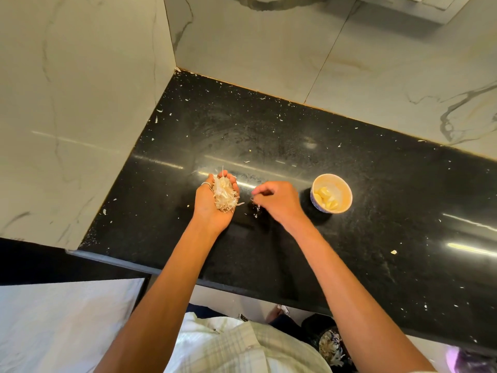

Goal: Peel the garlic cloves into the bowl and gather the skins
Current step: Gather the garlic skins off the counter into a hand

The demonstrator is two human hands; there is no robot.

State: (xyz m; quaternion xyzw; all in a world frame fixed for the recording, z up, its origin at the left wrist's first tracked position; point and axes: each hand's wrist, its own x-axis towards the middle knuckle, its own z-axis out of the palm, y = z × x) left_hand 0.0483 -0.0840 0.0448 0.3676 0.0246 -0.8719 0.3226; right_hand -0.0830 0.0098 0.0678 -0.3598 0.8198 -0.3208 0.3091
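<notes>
Left hand (215,201): palm up and cupped, loosely holding a heap of dry garlic skins (224,194) above the black desk (336,254); ring visible on one finger. Right hand (278,200): just beside the left, palm down, fingertips (255,191) pinched together near a few skin scraps (256,210) on the desk; whether a scrap is gripped cannot be told. Bowl (344,185): upright, right of the right hand, with peeled garlic cloves (326,198) inside. Small flecks of skin scattered across the desk.
</notes>
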